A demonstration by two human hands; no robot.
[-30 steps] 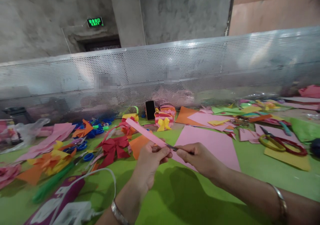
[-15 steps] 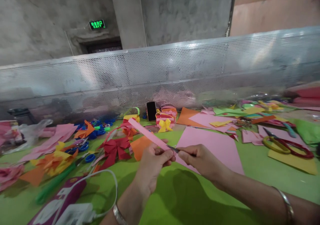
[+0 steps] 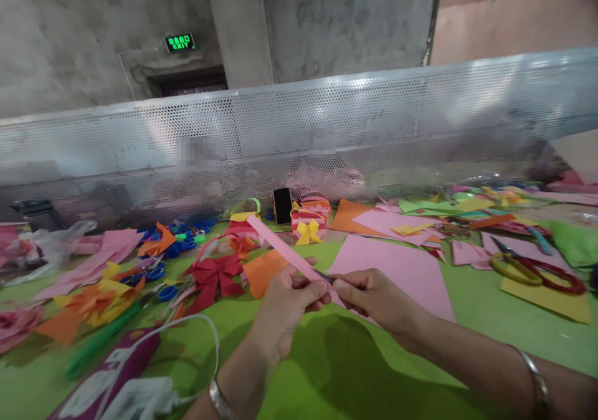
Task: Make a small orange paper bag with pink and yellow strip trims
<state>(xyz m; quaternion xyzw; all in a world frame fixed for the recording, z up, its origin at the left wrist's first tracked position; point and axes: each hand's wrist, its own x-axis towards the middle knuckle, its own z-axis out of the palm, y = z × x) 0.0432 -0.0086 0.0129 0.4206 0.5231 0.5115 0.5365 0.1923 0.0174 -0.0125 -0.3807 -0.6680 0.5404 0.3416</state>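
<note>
Above a green table point(image 3: 327, 370), the left hand point(image 3: 284, 305) pinches the near end of a pink paper strip point(image 3: 280, 248) that slants up and away. The right hand point(image 3: 374, 295) grips a thin dark tool point(image 3: 323, 276) touching that strip. Beyond lie a pink paper sheet point(image 3: 402, 270), a red paper bow point(image 3: 212, 276) and a perforated metal screen point(image 3: 299, 139).

Pink strip point(image 3: 280, 245) slightly higher, tip farther right.

Bare forearms, a metal bangle point(image 3: 532, 370) on each wrist.

A paper-craft workshop: green table point(image 3: 327, 370) strewn with coloured paper, scissors point(image 3: 537, 269), bare concrete walls point(image 3: 346, 21).
</note>
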